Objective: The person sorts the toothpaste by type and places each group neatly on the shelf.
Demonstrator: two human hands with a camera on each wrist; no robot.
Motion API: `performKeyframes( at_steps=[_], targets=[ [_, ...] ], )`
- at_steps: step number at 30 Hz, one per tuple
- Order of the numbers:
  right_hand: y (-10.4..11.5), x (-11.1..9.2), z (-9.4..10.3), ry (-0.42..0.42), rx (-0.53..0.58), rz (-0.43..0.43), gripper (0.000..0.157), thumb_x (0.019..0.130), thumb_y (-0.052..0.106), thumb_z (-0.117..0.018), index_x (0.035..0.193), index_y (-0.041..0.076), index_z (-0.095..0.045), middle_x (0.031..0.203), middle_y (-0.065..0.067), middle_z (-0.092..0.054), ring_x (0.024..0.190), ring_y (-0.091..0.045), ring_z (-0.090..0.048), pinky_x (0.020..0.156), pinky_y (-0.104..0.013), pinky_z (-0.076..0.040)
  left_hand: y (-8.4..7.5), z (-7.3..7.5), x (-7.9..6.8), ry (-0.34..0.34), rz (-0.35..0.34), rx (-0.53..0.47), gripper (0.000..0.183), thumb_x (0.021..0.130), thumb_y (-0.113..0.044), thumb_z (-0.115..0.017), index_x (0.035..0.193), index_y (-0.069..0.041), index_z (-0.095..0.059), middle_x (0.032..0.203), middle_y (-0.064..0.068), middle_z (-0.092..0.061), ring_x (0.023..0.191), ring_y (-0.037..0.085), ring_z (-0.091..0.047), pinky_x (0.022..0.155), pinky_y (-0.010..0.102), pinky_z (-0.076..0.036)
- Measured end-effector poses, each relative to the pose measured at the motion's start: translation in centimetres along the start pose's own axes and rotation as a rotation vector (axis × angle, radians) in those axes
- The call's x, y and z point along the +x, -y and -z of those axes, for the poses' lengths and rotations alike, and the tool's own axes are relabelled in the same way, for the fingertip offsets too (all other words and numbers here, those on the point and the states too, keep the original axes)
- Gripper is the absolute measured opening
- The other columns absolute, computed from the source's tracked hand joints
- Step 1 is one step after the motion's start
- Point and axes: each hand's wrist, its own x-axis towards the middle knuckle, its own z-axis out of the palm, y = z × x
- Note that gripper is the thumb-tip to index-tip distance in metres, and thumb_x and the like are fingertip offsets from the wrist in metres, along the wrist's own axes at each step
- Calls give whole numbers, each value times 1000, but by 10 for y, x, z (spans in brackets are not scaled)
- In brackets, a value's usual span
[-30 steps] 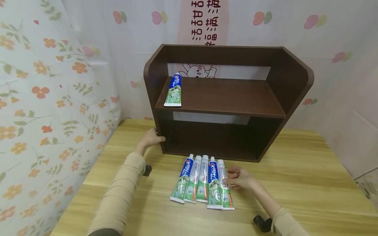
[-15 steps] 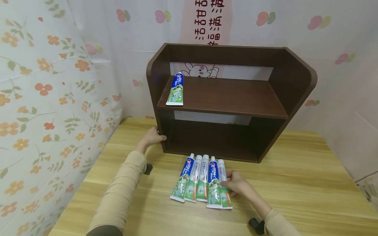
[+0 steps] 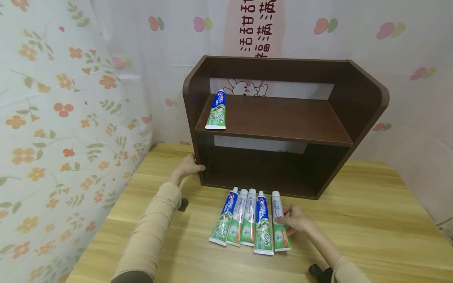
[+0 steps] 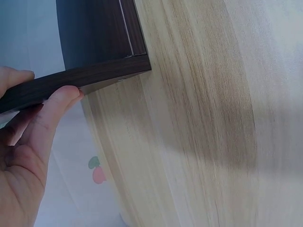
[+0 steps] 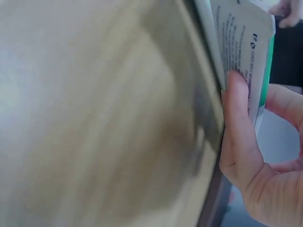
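Observation:
My left hand (image 3: 188,167) grips the left side panel of a dark brown two-tier shelf (image 3: 283,118), its thumb and fingers on opposite faces of the panel (image 4: 80,75). At the right end of a row, my right hand (image 3: 296,220) pinches a white-and-green toothpaste tube (image 3: 282,239) between thumb and fingers. The right wrist view shows that tube's printed back (image 5: 244,42), tilted up against the fingers. Beside it lies a blue-and-green toothpaste tube (image 3: 263,230), now slightly apart. Two white-and-green tubes (image 3: 249,220) and another blue-and-green tube (image 3: 225,218) continue the row leftward.
One blue-and-green toothpaste tube (image 3: 217,111) lies on the upper shelf at its left end. The row of tubes is just in front of the shelf's lower edge on a wooden table (image 3: 219,267). Patterned cloth (image 3: 81,129) hangs at the left and behind.
My right hand has closed on the rightmost toothpaste tube and drawn it slightly right, away from its neighbour. The left hand keeps its hold on the shelf. The head view has shifted a little.

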Motion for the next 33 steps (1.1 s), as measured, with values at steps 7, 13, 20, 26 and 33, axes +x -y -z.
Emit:
performKeyframes(
  at_steps=[7,13,20,26,33],
  targets=[
    [29,11,12,-9,29,49,49,80,11,-64,113,-17,-39,77,-9,-59,54,-10,-58,52,-30,-54,6,3,0,-20,9,-29,69,84,-18,-55,135,16,-24,128,33,-46,93,36,-64,97,47,-41],
    [51,34,7,-7,89,41,52,82,14,-63,117,-15,-38,80,-9,-57,57,-10,-59,56,-28,-55,2,0,-5,-16,20,-17,68,84,-19,-56,136,13,-26,121,29,-53,93,35,-64,97,46,-42],
    [72,67,-8,-13,101,8,57,83,16,-63,125,-13,-35,86,-13,-59,65,-13,-59,61,-29,-55,0,-5,0,-16,10,-27,70,82,-19,-58,134,15,-27,114,27,-58,86,31,-66,97,48,-42],
    [91,92,-21,-19,111,-16,58,84,18,-64,128,-10,-38,81,-8,-60,63,-12,-58,64,-31,-55,5,-6,6,-11,-22,-16,73,80,-20,-59,133,18,-25,116,31,-55,79,28,-67,95,49,-43],
    [110,117,-35,-11,143,3,51,83,15,-64,123,-10,-46,79,-6,-61,65,-13,-59,65,-29,-55,2,-5,1,-26,-7,-16,70,82,-17,-56,134,17,-24,124,33,-49,89,36,-65,97,48,-41]
  ],
)
